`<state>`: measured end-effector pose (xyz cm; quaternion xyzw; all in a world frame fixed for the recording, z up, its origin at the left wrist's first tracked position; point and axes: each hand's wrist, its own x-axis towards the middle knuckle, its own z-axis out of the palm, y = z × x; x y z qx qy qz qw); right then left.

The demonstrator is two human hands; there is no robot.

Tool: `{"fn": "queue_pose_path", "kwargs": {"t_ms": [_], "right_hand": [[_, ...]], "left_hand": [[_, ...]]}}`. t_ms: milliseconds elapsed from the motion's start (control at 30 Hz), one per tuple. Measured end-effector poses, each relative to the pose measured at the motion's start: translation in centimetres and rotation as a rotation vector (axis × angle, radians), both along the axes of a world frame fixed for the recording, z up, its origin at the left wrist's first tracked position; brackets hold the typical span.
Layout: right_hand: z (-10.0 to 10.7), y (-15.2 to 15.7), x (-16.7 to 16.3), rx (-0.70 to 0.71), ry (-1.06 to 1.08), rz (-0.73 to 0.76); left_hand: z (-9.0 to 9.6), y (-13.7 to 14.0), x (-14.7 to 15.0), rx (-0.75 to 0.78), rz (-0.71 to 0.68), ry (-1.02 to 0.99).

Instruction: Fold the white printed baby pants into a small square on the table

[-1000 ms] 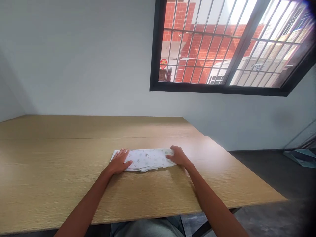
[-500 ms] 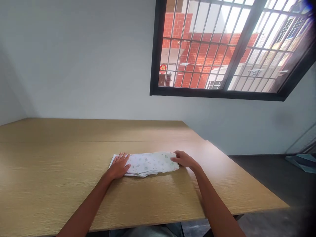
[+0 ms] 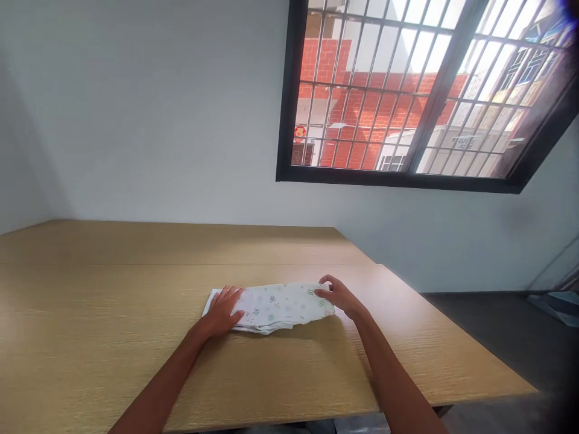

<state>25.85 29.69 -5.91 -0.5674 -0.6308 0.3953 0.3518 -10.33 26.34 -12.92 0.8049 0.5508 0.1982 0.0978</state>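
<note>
A white cloth item [image 3: 275, 306], printed with small green and grey figures, lies folded into a long strip near the front of the table. Its layered near edge shows several folds; what kind of garment or cloth it is cannot be told. My left hand [image 3: 222, 312] rests flat on the left end, fingers stretched forward and thumb apart. At the right end, my right hand [image 3: 338, 295] has its thumb on top and its curved fingers at the far corner, with the cloth between them. Some of those fingertips are hidden.
The wide wooden table [image 3: 113, 337] has a seam across it and a slanting right edge. A barred window [image 3: 362, 120] is set in the pale wall [image 3: 158, 120] behind. On the dark floor at right lies a bluish object [image 3: 554, 308].
The cloth and both hands have shifted slightly right across the table. My right index finger looks more arched than before. The view has tilted up a little.
</note>
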Motion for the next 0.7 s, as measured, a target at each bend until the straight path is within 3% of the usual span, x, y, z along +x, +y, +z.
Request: {"fn": "queue_pose_path", "kwargs": {"t_ms": [100, 167, 300, 367, 533, 700], "right_hand": [[0.6, 0.1, 1.1, -0.081, 0.051, 0.031], [1.2, 0.2, 2.2, -0.145, 0.093, 0.041], [3.3, 0.3, 3.3, -0.182, 0.142, -0.014], [4.5, 0.3, 2.5, -0.175, 0.18, 0.017], [5.9, 0.9, -4.9, -0.136, 0.355, 0.135], [4.2, 1.0, -14.2, -0.076, 0.449, 0.218]], "left_hand": [[0.8, 0.1, 0.5, 0.104, -0.192, -0.265], [1.3, -0.1, 0.9, 0.075, -0.262, -0.411], [2.1, -0.7, 1.2, -0.181, -0.287, -0.518], [2.3, -0.9, 1.2, -0.344, -0.255, -0.666], [2.9, -0.9, 1.5, -0.68, -0.172, -1.222], [3.1, -0.6, 1.3, -0.931, -0.167, -1.54]]}}
